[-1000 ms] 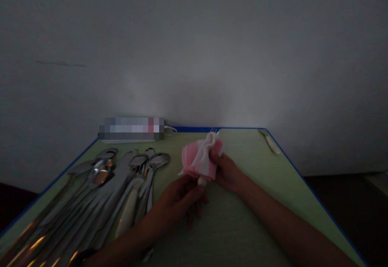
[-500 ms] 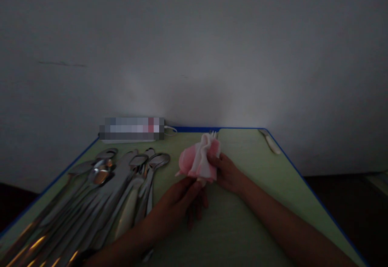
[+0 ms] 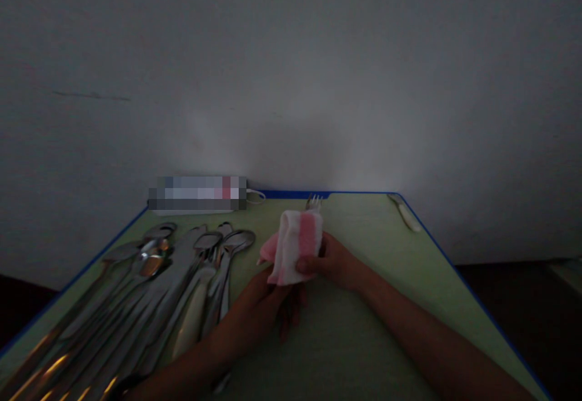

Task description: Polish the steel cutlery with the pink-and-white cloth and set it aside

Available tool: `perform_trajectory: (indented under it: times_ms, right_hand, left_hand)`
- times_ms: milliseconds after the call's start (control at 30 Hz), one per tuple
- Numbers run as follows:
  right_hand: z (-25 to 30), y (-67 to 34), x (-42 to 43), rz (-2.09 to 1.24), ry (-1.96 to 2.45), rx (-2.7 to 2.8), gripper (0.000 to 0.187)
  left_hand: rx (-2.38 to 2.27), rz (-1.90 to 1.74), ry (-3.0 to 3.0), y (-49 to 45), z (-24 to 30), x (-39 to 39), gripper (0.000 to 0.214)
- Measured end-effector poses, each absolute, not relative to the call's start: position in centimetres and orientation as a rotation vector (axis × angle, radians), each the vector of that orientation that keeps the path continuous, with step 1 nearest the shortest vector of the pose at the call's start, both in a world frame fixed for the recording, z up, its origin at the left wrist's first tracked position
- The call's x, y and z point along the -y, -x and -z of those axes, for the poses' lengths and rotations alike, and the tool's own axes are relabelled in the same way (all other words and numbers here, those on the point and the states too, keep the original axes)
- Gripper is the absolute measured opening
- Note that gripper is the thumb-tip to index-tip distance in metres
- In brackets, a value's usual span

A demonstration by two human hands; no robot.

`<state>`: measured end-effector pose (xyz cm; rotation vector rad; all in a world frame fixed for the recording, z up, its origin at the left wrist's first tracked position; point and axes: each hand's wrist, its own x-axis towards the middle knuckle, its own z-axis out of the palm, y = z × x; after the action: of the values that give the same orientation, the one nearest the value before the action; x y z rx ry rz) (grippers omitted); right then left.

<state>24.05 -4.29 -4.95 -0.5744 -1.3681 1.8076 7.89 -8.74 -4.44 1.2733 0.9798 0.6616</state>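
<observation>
My right hand (image 3: 334,261) grips a folded pink-and-white cloth (image 3: 293,246), its thumb pressed on the front. The tines of a fork (image 3: 314,202) stick out past the cloth's upper edge; its middle and handle are hidden. Below the cloth, my left hand (image 3: 261,301) is closed in front of me, apparently round the fork's covered handle, with some fingers curled underneath. A loose end of the cloth hangs over on the left side.
Several spoons, forks and knives form a pile of cutlery (image 3: 182,279) on the left of the green table (image 3: 377,328). A white-handled knife (image 3: 408,216) lies at the far right corner. A blurred-out box (image 3: 197,195) with a white cable stands against the wall (image 3: 291,85).
My right hand has turned the cloth, so a flat striped side now faces me and its thumb shows in front. The fork's tines have shifted slightly left and more of them shows.
</observation>
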Motion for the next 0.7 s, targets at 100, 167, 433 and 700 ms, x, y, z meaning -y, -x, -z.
perform_trajectory:
  times_ms: [100,167,433,700]
  right_hand:
    - [4.7,-24.0,4.2,-1.801,0.575,1.394,0.039]
    - [4.7,-24.0,4.2,-1.788,0.586,1.405,0.038]
    - [5.3,-24.0,4.5,-1.761,0.677,1.295,0.035]
    - [6.3,-23.5,4.2,-1.79,0.725,0.936,0.03]
  left_hand:
    - [-0.998,-0.662,-1.275,-8.0,4.3,8.7,0.036]
    - [-1.009,-0.657,-1.278,-8.0,4.3,8.8,0.036]
    - [-1.019,-0.624,-1.31,-7.8,4.0,8.7,0.04]
    - [-0.944,-0.576,-1.324,-7.9,4.0,8.7,0.038]
